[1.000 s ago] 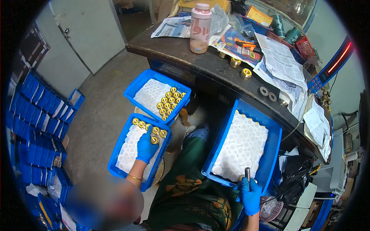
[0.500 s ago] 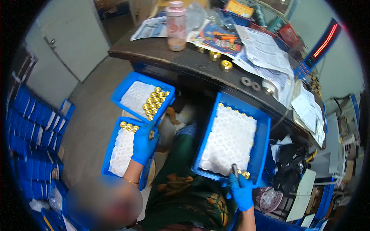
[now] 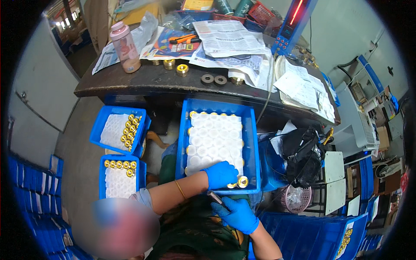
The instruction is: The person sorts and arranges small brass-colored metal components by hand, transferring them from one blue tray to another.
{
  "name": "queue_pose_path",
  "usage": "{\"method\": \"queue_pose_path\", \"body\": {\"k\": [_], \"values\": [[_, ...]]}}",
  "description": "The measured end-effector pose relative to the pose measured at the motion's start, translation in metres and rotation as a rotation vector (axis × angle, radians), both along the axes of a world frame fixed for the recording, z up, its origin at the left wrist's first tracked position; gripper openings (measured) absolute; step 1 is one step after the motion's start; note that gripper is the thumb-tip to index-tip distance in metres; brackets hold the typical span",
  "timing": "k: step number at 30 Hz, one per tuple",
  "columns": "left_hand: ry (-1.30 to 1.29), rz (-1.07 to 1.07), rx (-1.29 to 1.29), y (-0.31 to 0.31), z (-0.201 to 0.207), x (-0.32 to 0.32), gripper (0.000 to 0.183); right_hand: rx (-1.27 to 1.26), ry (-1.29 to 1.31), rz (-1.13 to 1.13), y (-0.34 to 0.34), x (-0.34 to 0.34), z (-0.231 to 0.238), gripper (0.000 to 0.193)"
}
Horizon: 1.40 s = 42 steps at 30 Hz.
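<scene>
My left hand (image 3: 221,174), in a blue glove, reaches into the near end of a large blue bin (image 3: 255,143). Its fingers are curled down beside a brass ring-shaped fitting (image 3: 243,181); their tips are hidden, so what they grip cannot be made out. A white padded sheet (image 3: 214,141) lies in this bin, with brass rims showing along its edges. Just outside the bin's near wall, my right hand (image 3: 238,213), also gloved in blue, is closed around a short grey metal cylinder (image 3: 214,197) that points up and to the left.
Two smaller blue bins (image 3: 96,130) (image 3: 102,182) with brass fittings on white sheets stand at left. Behind is a dark workbench (image 3: 164,82) with a pink bottle (image 3: 125,47), newspapers (image 3: 232,37), an orange cutter (image 3: 185,39) and metal rings (image 3: 214,79). A black bag (image 3: 301,156) and pink basket (image 3: 296,200) sit at right.
My left hand has moved from the lower left bin to the large bin. My right hand, still holding the metal cylinder, has drawn back from the bin's near edge. The view has turned right.
</scene>
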State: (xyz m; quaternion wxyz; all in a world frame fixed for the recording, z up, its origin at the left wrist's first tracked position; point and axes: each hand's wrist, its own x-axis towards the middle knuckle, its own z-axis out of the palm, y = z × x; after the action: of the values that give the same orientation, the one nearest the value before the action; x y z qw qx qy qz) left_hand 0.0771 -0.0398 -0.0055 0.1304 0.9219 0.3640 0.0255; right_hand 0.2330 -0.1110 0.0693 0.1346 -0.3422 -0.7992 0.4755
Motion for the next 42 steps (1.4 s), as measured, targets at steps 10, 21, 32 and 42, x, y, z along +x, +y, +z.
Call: {"method": "queue_pose_path", "body": {"k": [10,21,32,42], "values": [[-1.277,0.438,-0.678,-0.024,0.079,-0.034,0.049,-0.278,0.032,-0.068,0.019,0.000,0.007,0.018],[-1.646,0.710,-0.869,-0.068,0.090,-0.009,0.049,0.404,-0.020,-0.298,0.015,-0.019,-0.017,0.020],[-1.566,0.913,-0.675,-0.084,0.109,-0.015,0.038,0.520,0.106,-0.346,0.019,-0.031,0.001,0.016],[-1.637,0.688,-0.697,-0.082,0.116,-0.014,0.062,0.220,0.189,-0.392,0.014,-0.026,-0.002,0.018]]}}
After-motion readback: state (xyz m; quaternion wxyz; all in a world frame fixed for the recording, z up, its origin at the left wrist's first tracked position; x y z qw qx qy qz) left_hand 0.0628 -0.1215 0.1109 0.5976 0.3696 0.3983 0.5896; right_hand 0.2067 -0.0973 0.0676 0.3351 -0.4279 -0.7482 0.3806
